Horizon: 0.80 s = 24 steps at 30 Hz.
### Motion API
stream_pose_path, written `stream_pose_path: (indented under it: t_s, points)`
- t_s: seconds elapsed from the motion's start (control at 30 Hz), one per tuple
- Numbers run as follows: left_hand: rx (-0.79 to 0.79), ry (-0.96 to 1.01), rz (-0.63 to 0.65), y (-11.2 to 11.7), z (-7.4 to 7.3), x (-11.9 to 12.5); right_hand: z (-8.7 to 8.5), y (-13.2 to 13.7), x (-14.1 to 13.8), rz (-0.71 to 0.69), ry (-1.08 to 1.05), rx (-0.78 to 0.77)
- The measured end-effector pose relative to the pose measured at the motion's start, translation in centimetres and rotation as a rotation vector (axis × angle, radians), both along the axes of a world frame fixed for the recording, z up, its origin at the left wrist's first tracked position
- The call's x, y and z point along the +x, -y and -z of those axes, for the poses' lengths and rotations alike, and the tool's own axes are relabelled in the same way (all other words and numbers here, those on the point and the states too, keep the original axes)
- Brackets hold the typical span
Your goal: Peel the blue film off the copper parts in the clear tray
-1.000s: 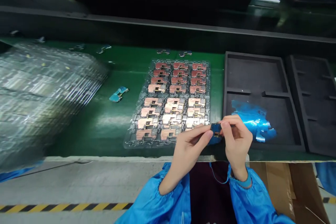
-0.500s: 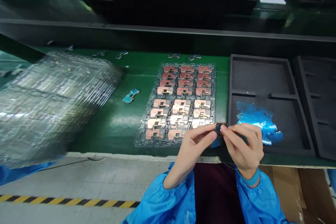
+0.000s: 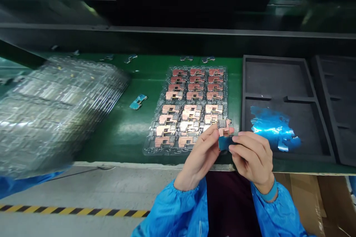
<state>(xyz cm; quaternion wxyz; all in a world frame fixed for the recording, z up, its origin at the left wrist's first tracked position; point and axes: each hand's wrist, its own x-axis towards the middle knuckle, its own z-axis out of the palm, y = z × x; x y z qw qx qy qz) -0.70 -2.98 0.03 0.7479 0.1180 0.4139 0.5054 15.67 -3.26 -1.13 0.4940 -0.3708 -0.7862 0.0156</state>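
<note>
A small circuit board [image 3: 224,126] with a copper-coloured face is held up in front of me, and blue film [image 3: 224,143] covers its lower part. My left hand [image 3: 202,151] is closed on the board's left side. My right hand [image 3: 254,155] pinches at the right edge of the blue film with thumb and fingertips. Just left of my hands lies a clear plastic tray [image 3: 151,152] with rows of copper-faced boards [image 3: 191,112]. To the right, pieces of shiny blue film [image 3: 272,127] lie in a black foam tray [image 3: 308,133].
At the left stands a tall stack of clear plastic trays [image 3: 55,107]. A loose blue-faced board [image 3: 138,102] lies on the green table [image 3: 119,133]; several more lie along its back edge. Another black tray [image 3: 340,107] is at far right. Across the partition [image 3: 178,31] part of a person's hand shows.
The board has turned in my hands, from edge-on to its copper and blue face showing upward. My left hand has shifted slightly left, with the right hand's fingers now on the film's edge.
</note>
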Motion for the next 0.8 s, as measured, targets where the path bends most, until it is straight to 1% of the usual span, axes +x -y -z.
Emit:
stream_pose_path:
  t_s: [0.2,0.27,0.33,0.43,0.47,0.5,0.57,0.6,0.63,0.67,0.7,0.73,0.77,0.8]
  points:
    - [-0.031,-0.013,-0.04,-0.4,0.4,-0.1,1.0,0.9,0.9,-0.067,0.066,-0.011]
    - [-0.041,0.006,-0.055,-0.5,0.6,-0.1,1.3,1.3,1.2,-0.076,0.082,0.018]
    - [-0.048,0.042,-0.073,-0.7,0.8,0.0,1.6,1.8,1.5,-0.068,0.079,0.053]
    - [-0.068,0.069,-0.14,-1.2,1.0,0.1,2.0,2.6,1.7,-0.027,0.011,0.033]
    - [-0.074,0.061,-0.17,-1.4,1.0,0.2,2.1,2.7,1.9,0.013,-0.036,0.025]
    - [-0.073,0.046,-0.197,-1.5,1.0,0.2,2.2,2.5,2.2,0.088,-0.1,0.03]
    - [-0.055,0.014,-0.229,-1.5,1.0,0.1,2.3,1.6,3.1,0.337,-0.225,0.048]
    - [-0.039,0.001,-0.231,-1.5,1.0,0.0,2.4,0.9,3.8,0.481,-0.247,0.026]
    - [-0.021,-0.009,-0.23,-1.4,1.0,0.0,2.4,0.1,4.5,0.598,-0.223,-0.033]
    - [-0.003,-0.018,-0.225,-1.3,0.9,0.0,2.4,-0.6,5.3,0.68,-0.158,-0.117]
    - [0.017,-0.029,-0.218,-1.2,0.9,0.0,2.3,-1.3,5.9,0.72,-0.07,-0.207]
    - [0.037,-0.046,-0.211,-1.1,0.9,0.0,2.2,-1.8,6.3,0.723,0.017,-0.283]
    - [0.056,-0.069,-0.208,-1.0,1.0,0.1,2.0,-2.0,6.3,0.706,0.069,-0.329]
    - [0.073,-0.097,-0.208,-0.9,1.1,0.3,1.8,-2.0,6.0,0.665,0.071,-0.352]
